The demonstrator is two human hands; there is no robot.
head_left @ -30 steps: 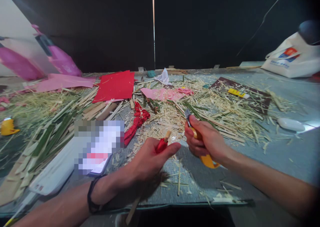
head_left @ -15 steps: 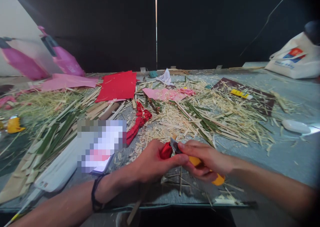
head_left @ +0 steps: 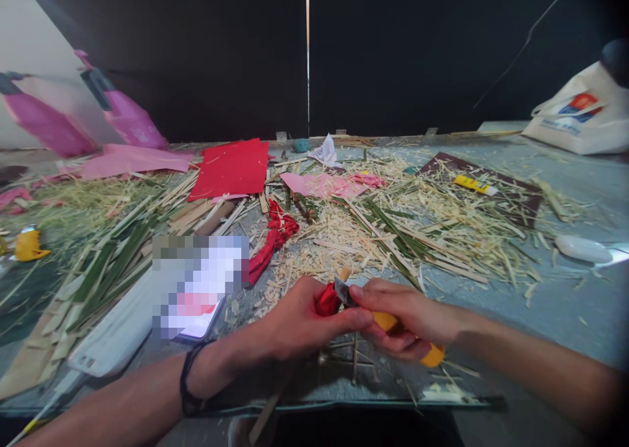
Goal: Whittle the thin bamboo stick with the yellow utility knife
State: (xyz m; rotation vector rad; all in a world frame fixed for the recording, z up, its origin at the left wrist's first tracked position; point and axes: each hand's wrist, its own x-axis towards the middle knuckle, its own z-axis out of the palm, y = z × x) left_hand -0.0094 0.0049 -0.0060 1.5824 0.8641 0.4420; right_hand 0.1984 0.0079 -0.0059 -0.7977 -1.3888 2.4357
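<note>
My left hand point(head_left: 304, 319) is closed around a bunched piece of red cloth or paper point(head_left: 327, 301). A pale wooden or bamboo end point(head_left: 344, 274) sticks up just beyond it. In my right hand point(head_left: 403, 319) is a yellow-handled utility knife point(head_left: 386, 320), gripped with the thumb near its grey blade end. The blade lies against or right beside the red piece and the pale end; I cannot tell whether it cuts in. My left thumb reaches to the fingers of my right hand. Palms and lower fingers are partly hidden.
Bamboo shavings point(head_left: 339, 231) and green strips cover the table's middle. A lit phone point(head_left: 216, 290) and a white power bank-like slab point(head_left: 113, 326) lie left. Behind are red sheets point(head_left: 228, 168), pink spray bottles point(head_left: 132, 122), a crumpled red strip point(head_left: 268, 247) and a white bag point(head_left: 580, 119).
Both hands stay almost in place. The knife and right hand have shifted very slightly right, and a little more of the pale end shows.
</note>
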